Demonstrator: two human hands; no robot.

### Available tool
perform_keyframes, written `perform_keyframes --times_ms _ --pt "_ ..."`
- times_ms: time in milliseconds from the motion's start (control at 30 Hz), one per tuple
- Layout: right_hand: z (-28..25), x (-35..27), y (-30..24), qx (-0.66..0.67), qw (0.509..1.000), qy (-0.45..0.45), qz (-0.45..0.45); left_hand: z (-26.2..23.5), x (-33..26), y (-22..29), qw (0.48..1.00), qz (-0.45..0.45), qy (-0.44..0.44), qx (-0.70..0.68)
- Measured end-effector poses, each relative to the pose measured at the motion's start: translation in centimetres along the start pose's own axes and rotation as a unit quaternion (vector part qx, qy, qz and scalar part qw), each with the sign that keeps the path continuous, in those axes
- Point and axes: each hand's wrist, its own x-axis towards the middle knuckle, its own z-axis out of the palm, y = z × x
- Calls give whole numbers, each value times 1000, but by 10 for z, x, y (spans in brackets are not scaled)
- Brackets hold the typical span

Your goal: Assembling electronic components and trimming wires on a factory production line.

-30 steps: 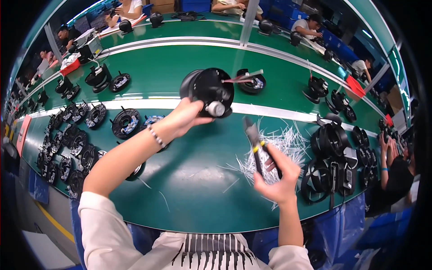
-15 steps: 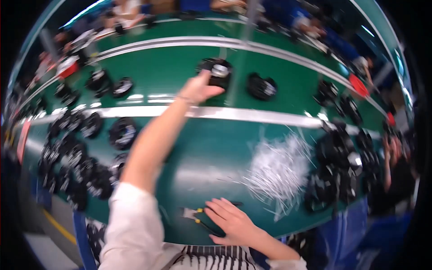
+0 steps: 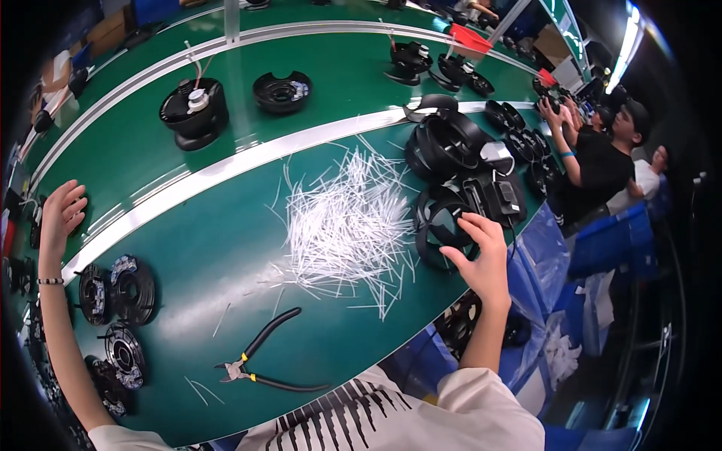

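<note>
My left hand [image 3: 62,214] is at the far left over the green belt, fingers apart, with nothing visible in it. My right hand [image 3: 485,259] reaches to the right side of the bench, thumb and fingers spread beside a round black plastic housing [image 3: 426,244]; whether the fingertips touch its rim is hard to tell. Diagonal cutters [image 3: 235,370] with black handles and yellow bands lie with their handles apart near the bench's front edge. A heap of thin white plastic strips [image 3: 350,225] covers the middle of the bench.
Black ring-shaped parts with small circuit boards [image 3: 134,289] lie at left. On the belt [image 3: 150,161] stand a black motor-like assembly [image 3: 194,113] and a round black part [image 3: 282,92]. More black housings [image 3: 444,143] crowd the right. Blue bins [image 3: 538,263] and a co-worker [image 3: 609,161] are beyond.
The view has swung to the right. My left hand has left the black assembly on the belt; my right hand has moved from beside the cutters to the black housings at right.
</note>
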Motion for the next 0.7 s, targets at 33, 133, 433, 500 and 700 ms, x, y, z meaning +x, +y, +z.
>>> perform_keyframes --times_ms 33,133,433,500,700 --pt "-2 0 3 4 1000 0 10 -8 5 -8 1000 -4 -19 -20" --pt "-10 1 4 26 997 48 48 -11 9 -22 999 -8 -17 -36" --pt "52 -31 -23 -28 998 55 -33 11 -27 -15 1000 5 -9 -21" --pt "51 -35 -11 -32 998 51 1 31 -24 -10 999 10 -34 -41" --pt "20 -44 -3 -126 985 108 -45 22 -33 14 998 23 42 -32"
